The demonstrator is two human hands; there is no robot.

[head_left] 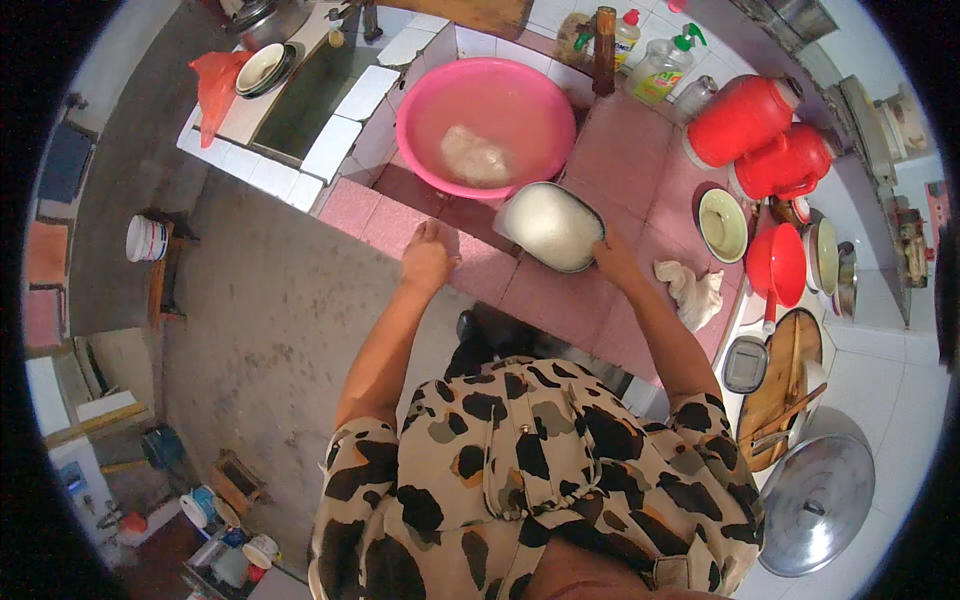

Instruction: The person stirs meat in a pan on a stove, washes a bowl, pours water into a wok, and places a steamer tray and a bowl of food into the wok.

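My right hand (616, 261) grips the dark rim of a rounded rectangular enamel basin (589, 210) at its right side. White contents (546, 219) fill much of this basin; whether they are grains or cloudy liquid I cannot tell. My left hand (430, 259) is at the front edge of the pink tiled counter (637, 157), its fingers bent and partly hidden. Just beyond the enamel basin stands a large pink plastic basin (559, 161). It holds cloudy liquid (480, 101) with a pale beige mass (474, 156) near its front side.
A tiled sink (315, 97) lies to the left. On the right are two red thermos flasks (742, 120), a green bowl (722, 225), a crumpled cloth (690, 292), a red ladle (776, 264) and a metal lid (819, 504). Pump bottles (660, 67) stand behind.
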